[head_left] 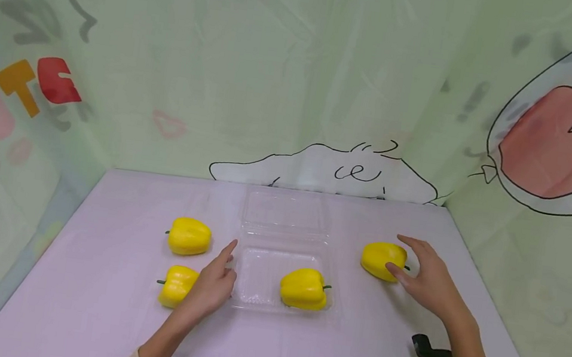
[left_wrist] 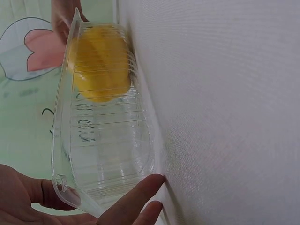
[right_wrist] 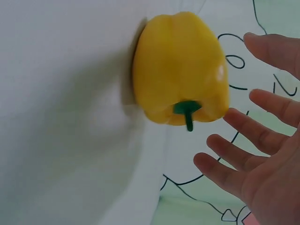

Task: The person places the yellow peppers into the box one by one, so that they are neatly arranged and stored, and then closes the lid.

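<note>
My left hand [head_left: 213, 285] is at the left side of a clear plastic clamshell box [head_left: 257, 280], fingers fairly straight. In the left wrist view its fingertips are right at the box's side wall, the thumb near the rim. One yellow bell pepper [head_left: 304, 288] lies in the right part of the box's base. To the right of the box, my right hand [head_left: 430, 276] is spread around another yellow bell pepper [head_left: 382, 260], thumb near side and fingers beyond. The right wrist view shows this pepper [right_wrist: 180, 68] with its green stem towards the spread fingers.
Left of the box lie two more yellow bell peppers, one farther back [head_left: 189, 236] and one nearer [head_left: 177, 286], partly behind my left hand. The box's lid [head_left: 286, 211] lies folded back. Printed cloth walls [head_left: 278, 69] enclose the white table [head_left: 100, 311].
</note>
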The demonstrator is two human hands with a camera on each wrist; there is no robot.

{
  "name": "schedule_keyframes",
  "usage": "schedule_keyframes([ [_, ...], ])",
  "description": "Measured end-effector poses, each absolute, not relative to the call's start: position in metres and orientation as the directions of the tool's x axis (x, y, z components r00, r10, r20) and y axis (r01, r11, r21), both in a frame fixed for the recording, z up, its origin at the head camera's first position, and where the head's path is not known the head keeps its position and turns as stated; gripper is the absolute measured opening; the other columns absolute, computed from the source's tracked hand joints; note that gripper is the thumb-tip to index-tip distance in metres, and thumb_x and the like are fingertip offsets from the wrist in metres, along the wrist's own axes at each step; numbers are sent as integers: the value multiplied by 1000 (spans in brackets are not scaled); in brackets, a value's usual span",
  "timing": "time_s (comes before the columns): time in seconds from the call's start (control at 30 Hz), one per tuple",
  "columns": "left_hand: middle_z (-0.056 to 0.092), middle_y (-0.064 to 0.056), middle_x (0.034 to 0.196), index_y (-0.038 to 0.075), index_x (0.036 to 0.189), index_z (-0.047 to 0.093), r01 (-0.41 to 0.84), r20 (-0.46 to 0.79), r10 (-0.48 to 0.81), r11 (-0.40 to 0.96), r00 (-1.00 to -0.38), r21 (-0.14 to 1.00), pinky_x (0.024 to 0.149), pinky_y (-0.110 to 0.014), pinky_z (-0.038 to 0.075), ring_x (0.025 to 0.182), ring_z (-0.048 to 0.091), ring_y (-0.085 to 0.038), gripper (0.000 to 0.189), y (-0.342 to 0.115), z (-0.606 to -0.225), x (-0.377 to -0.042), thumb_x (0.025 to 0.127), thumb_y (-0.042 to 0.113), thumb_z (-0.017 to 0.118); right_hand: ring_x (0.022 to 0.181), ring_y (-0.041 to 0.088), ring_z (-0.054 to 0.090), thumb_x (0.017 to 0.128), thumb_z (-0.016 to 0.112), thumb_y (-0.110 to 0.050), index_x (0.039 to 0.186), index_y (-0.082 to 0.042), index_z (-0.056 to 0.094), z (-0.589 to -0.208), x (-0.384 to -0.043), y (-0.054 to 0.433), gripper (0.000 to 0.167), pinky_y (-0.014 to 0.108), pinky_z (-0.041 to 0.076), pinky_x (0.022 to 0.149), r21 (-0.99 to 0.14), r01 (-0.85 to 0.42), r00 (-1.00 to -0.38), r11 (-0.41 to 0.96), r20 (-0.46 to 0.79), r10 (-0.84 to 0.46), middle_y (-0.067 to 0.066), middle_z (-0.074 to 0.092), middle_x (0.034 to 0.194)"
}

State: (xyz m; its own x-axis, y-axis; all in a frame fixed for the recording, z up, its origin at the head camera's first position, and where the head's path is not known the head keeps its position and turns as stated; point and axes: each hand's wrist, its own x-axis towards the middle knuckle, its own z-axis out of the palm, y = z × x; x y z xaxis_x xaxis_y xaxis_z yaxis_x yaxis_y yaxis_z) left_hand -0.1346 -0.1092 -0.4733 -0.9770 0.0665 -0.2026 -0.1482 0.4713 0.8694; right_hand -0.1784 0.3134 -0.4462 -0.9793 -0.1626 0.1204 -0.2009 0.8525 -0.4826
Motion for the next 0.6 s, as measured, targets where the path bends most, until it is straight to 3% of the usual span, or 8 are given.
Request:
schedule_keyframes([
  [0.13, 44, -29, 163, 15, 169, 26, -146, -201, 66, 479, -977, 866, 81, -32, 52, 83, 59, -18, 66, -110, -475, -135, 105, 12, 41, 142, 55, 43, 97, 77, -28, 158, 6, 37, -452, -181, 317, 80, 73, 45, 110, -497, -175, -984, 850, 78, -157, 36, 44, 156],
  [0.33, 44, -29, 163, 15, 169, 27, -142, -199, 63, 493, -978, 858, 90, -40, 53, 88, 60, -21, 66, -109, -475, -135, 105, 12, 41, 138, 54, 47, 100, 74, -30, 157, 7, 39, -462, -183, 323, 77, 68, 52, 105, -528, -158, -987, 834, 51, -155, 36, 43, 157],
  [0.47, 44, -27, 163, 16, 169, 27, -148, -200, 54, 494, -978, 857, 105, -53, 52, 115, 62, -30, 65, -108, -476, -134, 106, 12, 41, 135, 54, 50, 101, 74, -31, 156, 7, 40, -468, -184, 327, 75, 66, 55, 102, -555, -166, -985, 815, 54, -164, 35, 44, 157],
  [0.6, 44, -27, 163, 16, 169, 27, -149, -199, 52, 485, -979, 862, 116, -63, 45, 139, 54, -40, 65, -108, -476, -134, 106, 12, 41, 134, 54, 51, 101, 74, -33, 157, 6, 40, -471, -185, 328, 76, 65, 55, 102, -578, -160, -986, 800, 50, -161, 35, 43, 158],
])
